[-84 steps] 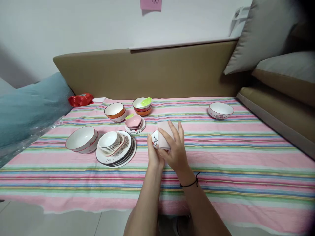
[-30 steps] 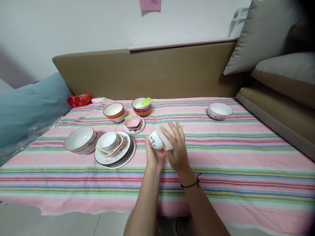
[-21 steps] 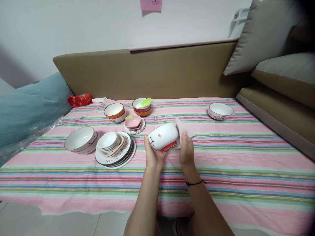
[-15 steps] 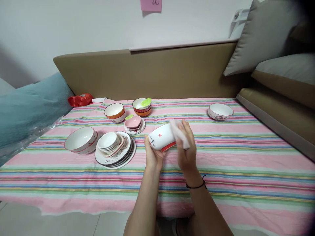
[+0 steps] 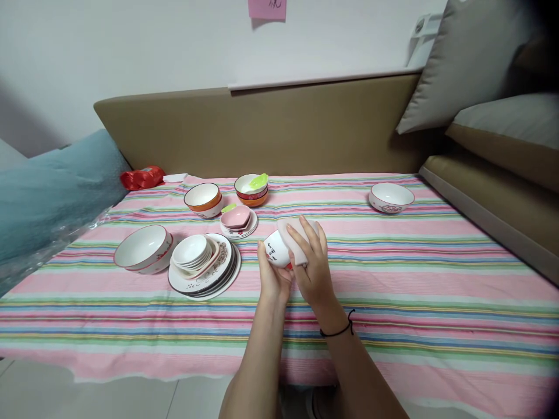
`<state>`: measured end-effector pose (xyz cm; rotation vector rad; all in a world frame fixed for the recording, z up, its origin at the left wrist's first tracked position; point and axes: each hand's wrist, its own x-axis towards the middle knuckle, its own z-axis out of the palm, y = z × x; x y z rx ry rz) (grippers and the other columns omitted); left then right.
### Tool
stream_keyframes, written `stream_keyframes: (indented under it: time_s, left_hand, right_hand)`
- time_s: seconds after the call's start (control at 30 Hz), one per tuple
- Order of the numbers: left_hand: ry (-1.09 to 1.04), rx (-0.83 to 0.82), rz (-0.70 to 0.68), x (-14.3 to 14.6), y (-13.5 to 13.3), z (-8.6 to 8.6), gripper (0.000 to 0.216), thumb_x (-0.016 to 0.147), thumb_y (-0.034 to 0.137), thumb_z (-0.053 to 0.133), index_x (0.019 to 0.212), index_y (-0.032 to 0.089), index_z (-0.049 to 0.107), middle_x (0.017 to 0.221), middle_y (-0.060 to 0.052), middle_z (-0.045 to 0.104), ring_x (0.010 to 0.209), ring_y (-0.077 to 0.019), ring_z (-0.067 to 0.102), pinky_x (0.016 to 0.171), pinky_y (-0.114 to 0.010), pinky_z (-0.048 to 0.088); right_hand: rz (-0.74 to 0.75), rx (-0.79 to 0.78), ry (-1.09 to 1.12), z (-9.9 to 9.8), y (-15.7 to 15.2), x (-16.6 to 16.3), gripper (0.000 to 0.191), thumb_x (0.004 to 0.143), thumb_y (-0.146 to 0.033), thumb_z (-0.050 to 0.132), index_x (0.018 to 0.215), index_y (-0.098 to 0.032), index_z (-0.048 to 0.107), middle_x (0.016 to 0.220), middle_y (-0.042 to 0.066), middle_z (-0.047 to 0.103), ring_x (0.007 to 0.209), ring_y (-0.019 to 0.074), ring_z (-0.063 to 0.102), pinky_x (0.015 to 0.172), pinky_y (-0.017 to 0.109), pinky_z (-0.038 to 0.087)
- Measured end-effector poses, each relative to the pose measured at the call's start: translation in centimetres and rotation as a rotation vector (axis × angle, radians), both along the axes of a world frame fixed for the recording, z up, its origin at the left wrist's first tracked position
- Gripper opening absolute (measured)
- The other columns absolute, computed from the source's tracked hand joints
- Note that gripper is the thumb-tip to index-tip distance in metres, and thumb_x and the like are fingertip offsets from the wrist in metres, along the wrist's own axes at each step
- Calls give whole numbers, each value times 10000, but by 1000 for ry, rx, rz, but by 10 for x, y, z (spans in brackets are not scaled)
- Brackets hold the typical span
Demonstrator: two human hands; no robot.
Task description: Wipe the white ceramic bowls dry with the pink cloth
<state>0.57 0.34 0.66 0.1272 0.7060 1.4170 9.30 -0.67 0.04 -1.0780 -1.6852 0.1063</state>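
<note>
In the head view, your forearms reach in from the front edge of the striped cloth (image 5: pixel 393 262), converging near its middle. Your left hand (image 5: pixel 276 282) is palm up beneath the white bowl (image 5: pixel 273 250), thumb extended along its left side; the other fingers are mostly hidden under it, so their spacing cannot be told. Your right hand (image 5: pixel 313 262) lies across the folded pale wiping cloth (image 5: pixel 291 243), fingers slightly spread, pressing it against the bowl. The bowl, glazed and rounded, sits tilted above the striped cloth's middle and bears dark lettering and red decoration. The striped cloth is a thin, lightly creased textile. Toward its left edge are the round, dark-rimmed plate stack (image 5: pixel 198 286) and a deep glossy bowl (image 5: pixel 142 247); near its back right corner stands a red-rimmed bowl (image 5: pixel 391 196).
</note>
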Motion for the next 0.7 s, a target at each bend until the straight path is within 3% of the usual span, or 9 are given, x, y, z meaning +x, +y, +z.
stream_keyframes:
  time_s: [0.27,0.5,0.57,0.7]
  left_hand:
    - [15,-3,-25,2,-1,1,523,877,568,490,1159,163,665,1003,-112,736,907,-221,698,767,-300,560]
    - [82,0,-34,2,-1,6,549,883,588,458,1187,170,643,1124,-134,701,943,-274,686,753,-407,575]
    - [74,1,-40,2,0,5,562,878,601,457,1191,172,641,1117,-131,704,939,-274,687,739,-398,580]
    - [34,13,-6,3,1,3,502,887,549,490,1143,155,666,1087,-118,718,925,-222,698,750,-296,574]
  right_hand:
    - [-27,6,49,-3,0,1,458,942,-296,392,1396,-296,451,1541,40,356,1425,276,306,1173,595,172]
    - [-46,-187,642,-12,10,5,472,987,-346,333,1435,-212,399,1463,107,468,1374,249,404,1131,527,323]
    - [-69,-107,525,-9,7,9,455,976,-326,366,1421,-248,425,1481,81,447,1392,258,376,1156,553,265]
    - [17,65,26,0,-2,13,474,912,-285,468,1385,-287,484,1535,39,369,1453,317,232,1176,612,161]
